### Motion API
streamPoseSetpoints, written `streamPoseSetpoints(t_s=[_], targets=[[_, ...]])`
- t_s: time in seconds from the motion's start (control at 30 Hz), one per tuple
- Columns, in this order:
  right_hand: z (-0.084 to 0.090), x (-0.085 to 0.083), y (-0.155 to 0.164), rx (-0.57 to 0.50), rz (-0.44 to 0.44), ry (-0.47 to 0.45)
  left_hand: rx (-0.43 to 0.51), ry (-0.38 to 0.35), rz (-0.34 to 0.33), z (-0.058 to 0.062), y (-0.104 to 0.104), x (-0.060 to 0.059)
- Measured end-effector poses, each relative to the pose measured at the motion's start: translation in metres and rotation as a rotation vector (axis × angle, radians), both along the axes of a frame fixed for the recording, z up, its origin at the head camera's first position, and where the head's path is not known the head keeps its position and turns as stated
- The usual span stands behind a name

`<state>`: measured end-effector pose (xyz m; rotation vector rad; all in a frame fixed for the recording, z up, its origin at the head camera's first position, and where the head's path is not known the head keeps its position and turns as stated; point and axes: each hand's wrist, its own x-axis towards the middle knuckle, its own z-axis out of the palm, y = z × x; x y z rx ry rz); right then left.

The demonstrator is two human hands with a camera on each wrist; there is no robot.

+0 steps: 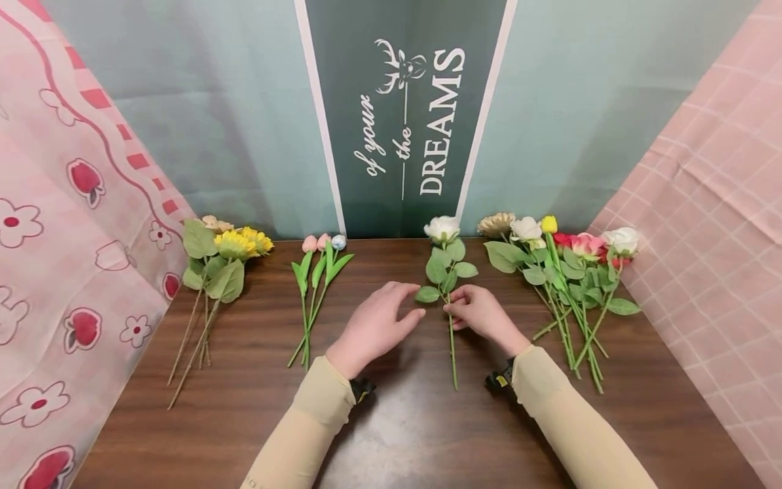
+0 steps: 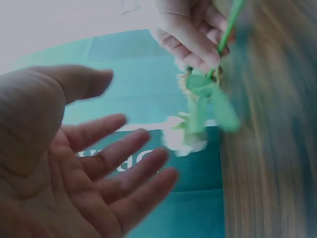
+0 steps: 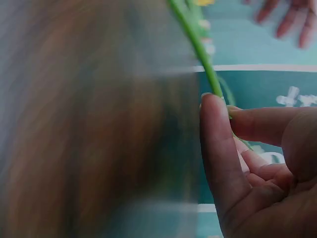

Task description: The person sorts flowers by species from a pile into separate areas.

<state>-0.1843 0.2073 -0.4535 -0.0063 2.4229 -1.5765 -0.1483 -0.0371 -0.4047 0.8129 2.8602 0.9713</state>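
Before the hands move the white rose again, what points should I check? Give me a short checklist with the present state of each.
1. Right hand pinches the stem of the white rose: ok, thumb and fingers close on the green stem in the right wrist view.
2. Left hand holds nothing: ok, palm open with fingers spread, beside the rose leaves.
3. Rose lies apart from the mixed bunch on its right: ok.
4. Rose lies apart from the tulips on its left: ok.
5. Stem rests flat on the table: cannot tell, wrist views are blurred.
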Motion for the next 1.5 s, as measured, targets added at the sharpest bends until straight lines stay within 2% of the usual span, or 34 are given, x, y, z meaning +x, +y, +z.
streamPoseSetpoints(t_s=[0.17,0.3,0.47,0.63,0.8,0.93,1.07,1.2,1.37,1.5], targets=[[-0.009,-0.005,0.006,0.062,0.029,-0.047,-0.211,0.237,-0.153,-0.01,-0.008,0.007],[-0.008,-0.006,0.01,0.093,0.023,-0.067,-0.341,0.335,-0.259,-0.022,-0.011,0.013],[-0.007,-0.005,0.013,0.135,0.018,-0.06,-0.404,0.325,-0.316,-0.031,-0.007,0.023],[-0.003,0.001,0.033,0.195,0.009,0.042,-0.427,0.338,-0.386,-0.036,0.014,0.031],[0.012,0.011,0.087,0.282,-0.073,0.147,-0.448,0.372,-0.459,-0.035,0.047,0.04],[0.027,0.021,0.143,0.341,-0.165,0.156,-0.485,0.394,-0.498,-0.03,0.077,0.045],[0.031,0.03,0.198,0.464,-0.199,0.127,-0.517,0.406,-0.514,-0.025,0.104,0.048],[0.026,0.038,0.238,0.54,-0.178,0.047,-0.542,0.398,-0.527,-0.023,0.122,0.053],[0.018,0.044,0.258,0.482,-0.175,-0.073,-0.56,0.389,-0.561,-0.025,0.133,0.059],[0.012,0.044,0.261,0.403,-0.216,-0.114,-0.565,0.393,-0.578,-0.028,0.135,0.062]])
